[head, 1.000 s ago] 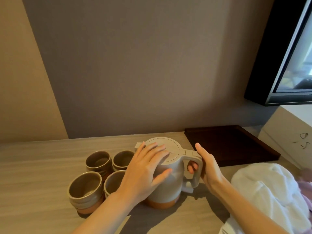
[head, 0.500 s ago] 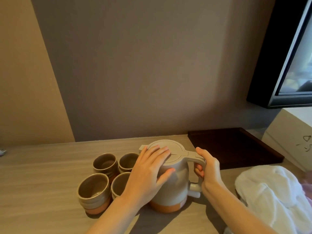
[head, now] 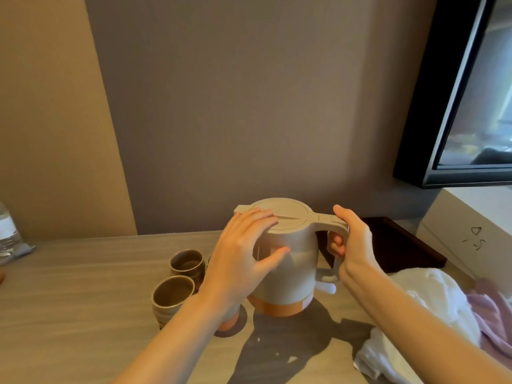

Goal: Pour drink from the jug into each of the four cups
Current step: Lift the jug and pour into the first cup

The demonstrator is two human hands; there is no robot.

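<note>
Beige jug (head: 288,261), orange-banded base, lifted just clear of desk (head: 83,286). Right hand (head: 353,242) clenched round handle; left hand (head: 243,256) spread flat, steadying lid and side. Cups (head: 173,296): 2 in plain view beside jug, others hidden behind left forearm. Step judged: lift before pour 1. Next: spout carried over nearest cup, slow tilt.

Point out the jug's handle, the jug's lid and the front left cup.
jug handle (head: 333,227), head view, top bar of the handle
jug lid (head: 291,214), head view, flat top
front left cup (head: 173,292), head view, inside of the mouth
</note>
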